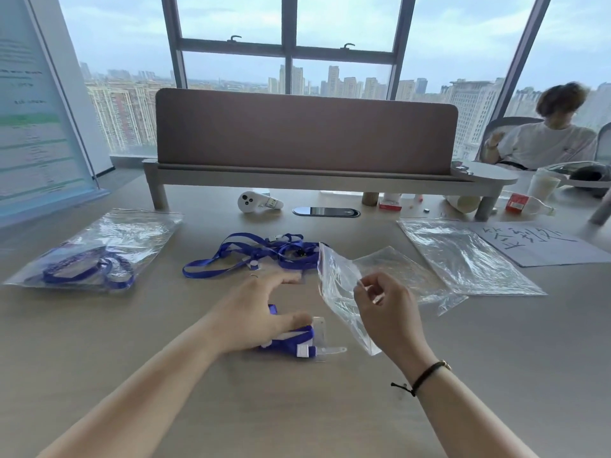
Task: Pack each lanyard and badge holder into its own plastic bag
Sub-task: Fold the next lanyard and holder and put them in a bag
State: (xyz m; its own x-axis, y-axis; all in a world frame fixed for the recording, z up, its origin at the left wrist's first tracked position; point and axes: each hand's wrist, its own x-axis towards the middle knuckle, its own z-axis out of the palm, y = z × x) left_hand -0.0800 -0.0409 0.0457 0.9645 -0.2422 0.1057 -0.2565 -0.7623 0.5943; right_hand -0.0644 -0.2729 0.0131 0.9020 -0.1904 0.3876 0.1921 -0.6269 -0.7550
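A folded blue lanyard (291,342) with its clear badge holder (322,338) is held down on the table (297,408) near the middle of the frame. It is gripped by the left hand (254,312), with the thumb curled over the strap and the other fingers spread out toward the top of the frame.

Just to the right, an empty bag (340,292) is lifted off the table. Its edge is pinched by the right hand (383,305), whose fingers are curled in. A dark band (423,375) is worn on that wrist.

Above the left hand, a loose pile of blue lanyards (264,252) is spread on the table. At the left of the frame, a packed bag (96,252) is laid flat, and blue straps can be seen inside it. At the right, a stack of empty bags (469,256) is laid flat, partly over a sheet of paper (542,242) with dark writing.

Farther up, a white controller (254,201) is laid under a brown divider (304,133). A big window (287,44) with tall buildings outside is seen at the top. A seated person (542,140) is seen at the upper right, blurred.
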